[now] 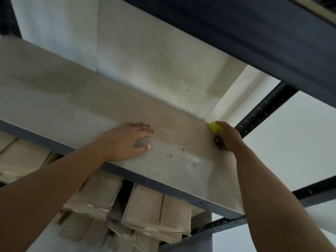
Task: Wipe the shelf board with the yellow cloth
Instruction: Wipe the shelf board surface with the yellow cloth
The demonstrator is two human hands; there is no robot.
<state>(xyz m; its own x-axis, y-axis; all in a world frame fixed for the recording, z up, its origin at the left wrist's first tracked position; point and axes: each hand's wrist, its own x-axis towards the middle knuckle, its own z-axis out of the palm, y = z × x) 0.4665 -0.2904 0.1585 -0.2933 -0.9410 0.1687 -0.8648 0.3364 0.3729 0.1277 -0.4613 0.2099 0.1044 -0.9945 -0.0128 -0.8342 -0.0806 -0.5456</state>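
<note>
Both forearms reach up to the dusty shelf board (94,99), where the left hand (127,140) rests flat with fingers released, while the right hand (229,137) grips the yellow cloth (215,128) at the board's right edge, above brown cardboard boxes (156,211).

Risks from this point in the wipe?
1. The yellow cloth, bunched in the right hand, sits at the shelf board's right end; debris could fall off there.
2. Dark specks lie between the hands and may be missed.
3. The left hand rests flat on the dusty board, likely smearing it.
</note>
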